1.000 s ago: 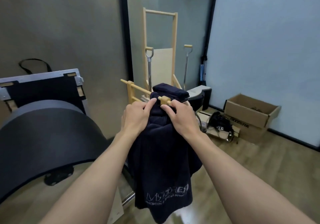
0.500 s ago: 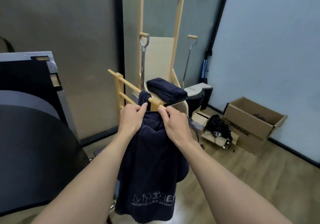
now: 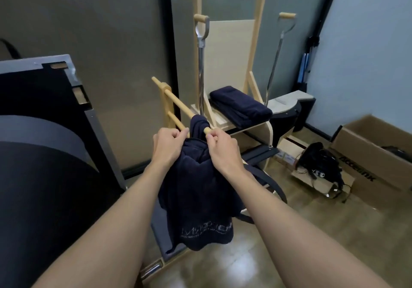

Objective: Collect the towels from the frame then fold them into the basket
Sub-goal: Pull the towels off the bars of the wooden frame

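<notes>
Both hands [image 3: 168, 148] [image 3: 223, 151] tight on navy towel [image 3: 196, 194].

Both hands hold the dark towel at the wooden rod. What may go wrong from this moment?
1. The dark towel is bunched over the wooden rod near its tip, so it may catch there when the left hand and right hand pull.
2. Its printed lower end hangs low and may drag on the floor.
</notes>
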Available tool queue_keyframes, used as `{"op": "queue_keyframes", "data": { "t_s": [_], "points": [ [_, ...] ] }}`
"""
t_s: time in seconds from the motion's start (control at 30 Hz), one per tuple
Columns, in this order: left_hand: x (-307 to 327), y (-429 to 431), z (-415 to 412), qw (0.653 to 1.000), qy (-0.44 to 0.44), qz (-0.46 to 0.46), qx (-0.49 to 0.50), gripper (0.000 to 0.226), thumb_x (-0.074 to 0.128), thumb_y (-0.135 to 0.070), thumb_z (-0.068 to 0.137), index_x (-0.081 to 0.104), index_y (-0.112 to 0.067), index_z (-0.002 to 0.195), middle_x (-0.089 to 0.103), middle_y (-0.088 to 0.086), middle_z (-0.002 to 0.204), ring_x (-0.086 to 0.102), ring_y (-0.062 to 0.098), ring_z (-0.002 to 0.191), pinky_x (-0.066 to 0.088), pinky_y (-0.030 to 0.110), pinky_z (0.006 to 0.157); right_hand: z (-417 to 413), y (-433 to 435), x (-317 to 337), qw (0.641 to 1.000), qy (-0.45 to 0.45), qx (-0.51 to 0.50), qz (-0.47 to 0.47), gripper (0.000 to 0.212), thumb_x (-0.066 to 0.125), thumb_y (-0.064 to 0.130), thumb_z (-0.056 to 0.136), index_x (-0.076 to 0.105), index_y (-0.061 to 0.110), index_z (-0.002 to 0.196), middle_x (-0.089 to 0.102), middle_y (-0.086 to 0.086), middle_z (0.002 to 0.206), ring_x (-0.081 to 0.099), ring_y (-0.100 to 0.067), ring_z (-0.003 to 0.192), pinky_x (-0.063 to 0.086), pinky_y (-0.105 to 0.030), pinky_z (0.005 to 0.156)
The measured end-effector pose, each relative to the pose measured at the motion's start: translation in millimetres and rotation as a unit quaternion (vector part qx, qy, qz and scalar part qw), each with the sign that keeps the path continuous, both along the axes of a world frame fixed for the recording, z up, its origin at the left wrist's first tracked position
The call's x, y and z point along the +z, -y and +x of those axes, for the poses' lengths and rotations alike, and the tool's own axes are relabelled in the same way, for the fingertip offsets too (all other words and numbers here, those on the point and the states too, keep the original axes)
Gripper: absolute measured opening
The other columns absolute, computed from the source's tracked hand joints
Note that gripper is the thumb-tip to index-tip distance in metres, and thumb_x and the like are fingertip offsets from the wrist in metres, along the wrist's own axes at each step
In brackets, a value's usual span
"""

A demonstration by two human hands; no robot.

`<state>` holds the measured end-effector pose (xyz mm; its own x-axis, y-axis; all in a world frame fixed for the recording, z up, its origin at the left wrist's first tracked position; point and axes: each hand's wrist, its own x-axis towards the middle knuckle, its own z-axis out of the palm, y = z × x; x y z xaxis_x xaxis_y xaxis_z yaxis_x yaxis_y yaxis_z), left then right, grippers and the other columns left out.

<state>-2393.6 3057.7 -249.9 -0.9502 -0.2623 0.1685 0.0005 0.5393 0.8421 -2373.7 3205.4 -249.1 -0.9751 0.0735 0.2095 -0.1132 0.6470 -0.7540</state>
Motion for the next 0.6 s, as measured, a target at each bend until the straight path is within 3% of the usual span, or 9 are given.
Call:
{"op": "queue_keyframes", "data": {
  "t_s": [0.13, 0.23, 0.33, 0.47, 0.6],
  "points": [
    [-8.2, 10.6, -51.1, 1.0, 0.013, 0.001, 0.011, 0.054, 0.063, -0.046, 0.091, 0.045, -0.013, 0.052, 0.041, -0.002, 0.05, 0.039, 0.013, 0.053, 0.034, 0.029, 0.054, -53.6, 10.4, -11.8, 0.999, 0.042, 0.0, -0.031, 0.02, 0.043, 0.025, 0.101, 0.061, 0.017, 0.1, 0.066, -0.001, 0.098, 0.05, -0.016, 0.084, 0.034, -0.029, 0.073],
    [-22.5, 18.5, -93.7, 0.999, 0.037, -0.007, -0.002, 0.052, 0.063, -0.049, 0.089, 0.052, -0.01, 0.057, 0.051, -0.001, 0.055, 0.047, 0.016, 0.059, 0.037, 0.03, 0.057, -93.1, 18.3, -31.5, 0.996, 0.082, -0.026, -0.024, 0.019, 0.043, 0.024, 0.099, 0.061, 0.019, 0.101, 0.066, -0.003, 0.103, 0.055, -0.022, 0.093, 0.034, -0.03, 0.076],
    [-45.0, 22.1, -138.3, 0.997, 0.067, -0.018, -0.035, 0.039, 0.069, -0.04, 0.088, 0.062, -0.007, 0.069, 0.064, -0.002, 0.069, 0.055, 0.013, 0.068, 0.04, 0.024, 0.058, -127.8, 26.3, -52.4, 0.992, 0.115, -0.043, 0.042, 0.024, 0.044, 0.023, 0.1, 0.063, 0.017, 0.112, 0.066, -0.005, 0.108, 0.058, -0.026, 0.106, 0.035, -0.031, 0.079],
    [-72.7, 25.1, -196.9, 0.992, 0.109, -0.029, -0.055, 0.014, 0.073, -0.025, 0.085, 0.066, -0.018, 0.075, 0.068, -0.001, 0.082, 0.062, 0.017, 0.083, 0.041, 0.025, 0.07, -167.2, 38.0, -63.8, 0.986, 0.138, -0.058, 0.073, 0.029, 0.043, 0.025, 0.101, 0.058, 0.019, 0.124, 0.065, -0.008, 0.117, 0.056, -0.028, 0.113, 0.04, -0.034, 0.087],
    [-90.9, 25.1, -245.3, 0.987, 0.131, -0.018, -0.086, 0.013, 0.078, -0.027, 0.081, 0.071, -0.022, 0.09, 0.065, -0.001, 0.096, 0.059, 0.016, 0.093, 0.041, 0.024, 0.077, -204.0, 42.7, -68.1, 0.978, 0.159, -0.083, 0.109, 0.029, 0.04, 0.03, 0.102, 0.051, 0.021, 0.127, 0.064, -0.013, 0.118, 0.056, -0.033, 0.111, 0.041, -0.038, 0.085]
  ]
}}
